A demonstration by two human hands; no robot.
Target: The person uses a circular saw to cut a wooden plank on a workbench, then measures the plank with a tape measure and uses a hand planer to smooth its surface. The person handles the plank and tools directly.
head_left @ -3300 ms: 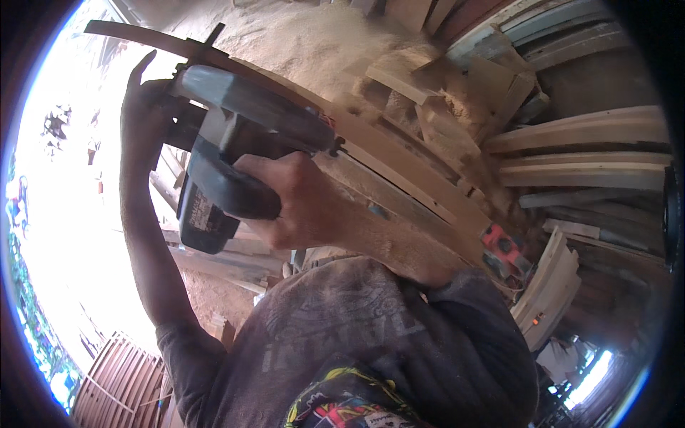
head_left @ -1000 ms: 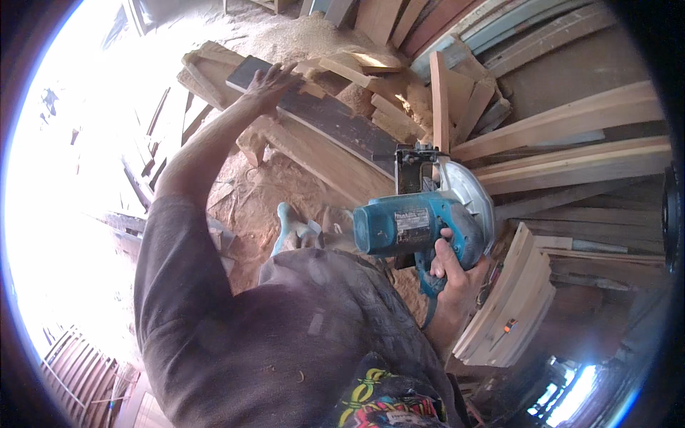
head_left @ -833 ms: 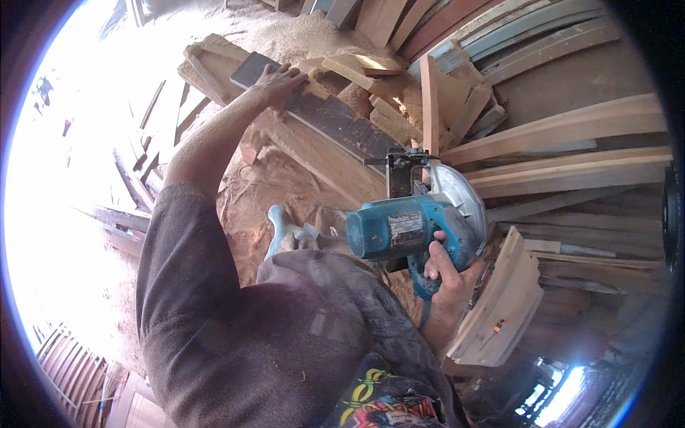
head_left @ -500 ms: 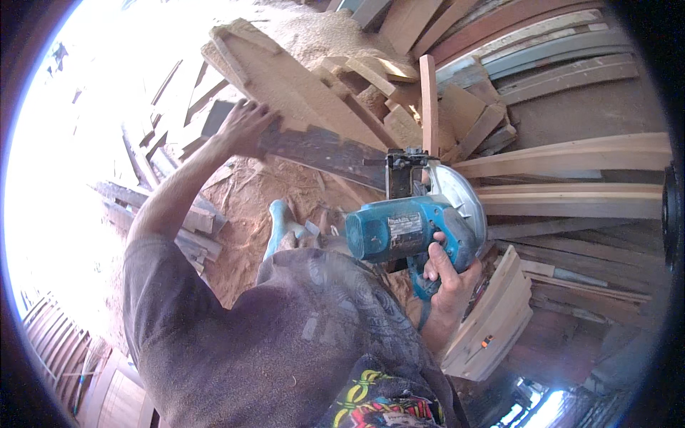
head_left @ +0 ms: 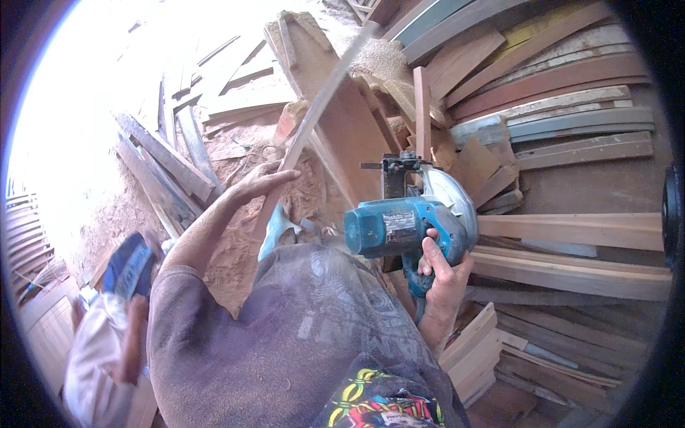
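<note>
Ideally, the right hand (head_left: 445, 279), wrapped round the teal circular saw (head_left: 389, 227), should hold it clear while the half-curled left hand (head_left: 258, 180) balances the long brown wooden board (head_left: 321, 108).

Strong light entered from the upper left, where glare washed out the floor (head_left: 82, 203). Illumination fell off toward the lower right, leaving the stacked boards (head_left: 564, 349) dim. The saw (head_left: 389, 227) registered clearly; the narrow wood strip (head_left: 314, 120) was blurred toward its upper end. Fisheye distortion curved straight edges near the black rim.
</note>
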